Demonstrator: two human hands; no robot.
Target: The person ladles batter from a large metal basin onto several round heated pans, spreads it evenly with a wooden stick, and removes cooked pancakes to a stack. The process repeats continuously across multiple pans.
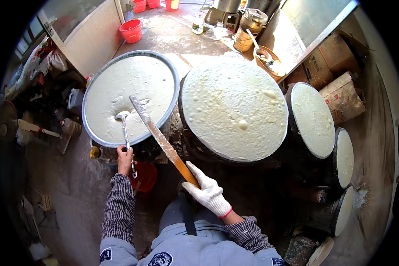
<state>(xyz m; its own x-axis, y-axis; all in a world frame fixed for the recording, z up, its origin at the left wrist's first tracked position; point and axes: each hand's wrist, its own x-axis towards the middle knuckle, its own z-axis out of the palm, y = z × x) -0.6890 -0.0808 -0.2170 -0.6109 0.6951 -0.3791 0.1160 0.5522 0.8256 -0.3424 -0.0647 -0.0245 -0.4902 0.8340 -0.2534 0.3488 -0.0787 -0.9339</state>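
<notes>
My bare left hand grips the handle of a metal ladle. The ladle's bowl rests in pale batter that fills a wide metal basin. A white knitted glove covers my right hand, which holds a long flat wooden spatula by its orange-brown end. Its blade slants up to the left over the basin's near rim, coated with batter towards the tip. Just right of the basin, a round griddle bears a thin spread layer of batter with bubbles on it.
More batter-covered round griddles curve down the right side. A red bucket stands below the basin, another red bucket beyond it. A basket with a ladle sits behind the large griddle. Cardboard boxes are stacked at right.
</notes>
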